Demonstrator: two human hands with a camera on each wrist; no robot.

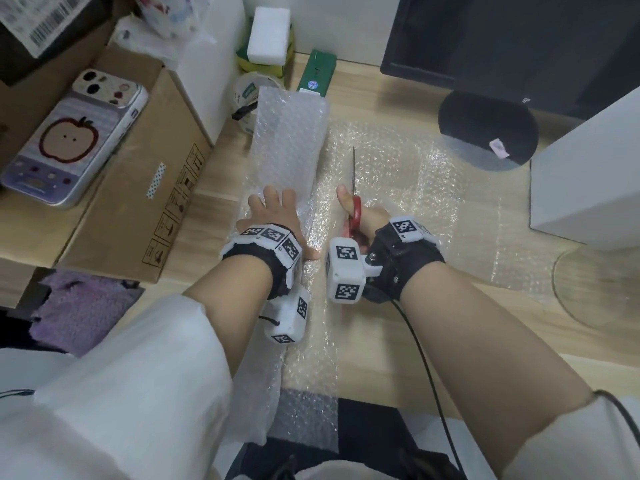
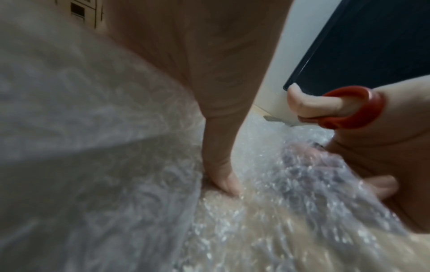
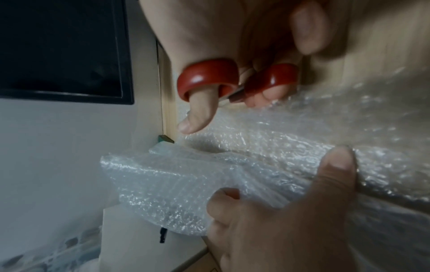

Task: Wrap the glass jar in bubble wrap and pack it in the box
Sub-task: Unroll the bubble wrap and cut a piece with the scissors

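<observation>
Clear bubble wrap [image 1: 388,174] lies spread over the wooden desk and hangs off its near edge. A folded strip of the wrap [image 1: 289,143] lies along its left side. My left hand [image 1: 273,211] presses flat on that strip with straight fingers, and its thumb [image 2: 221,165] pushes down on the wrap. My right hand [image 1: 360,216] grips red-handled scissors [image 1: 354,202] beside it, thumb through one loop [image 3: 207,77], blades pointing away over the sheet. A clear round glass object [image 1: 595,289] stands at the right edge. A brown cardboard box [image 1: 138,202] lies on the left.
A phone [image 1: 72,140] rests on the cardboard box. A tape roll [image 1: 246,95], a green carton [image 1: 317,71] and a white foam block [image 1: 268,34] sit at the back. A monitor's black base [image 1: 485,129] and a white box [image 1: 588,181] stand on the right.
</observation>
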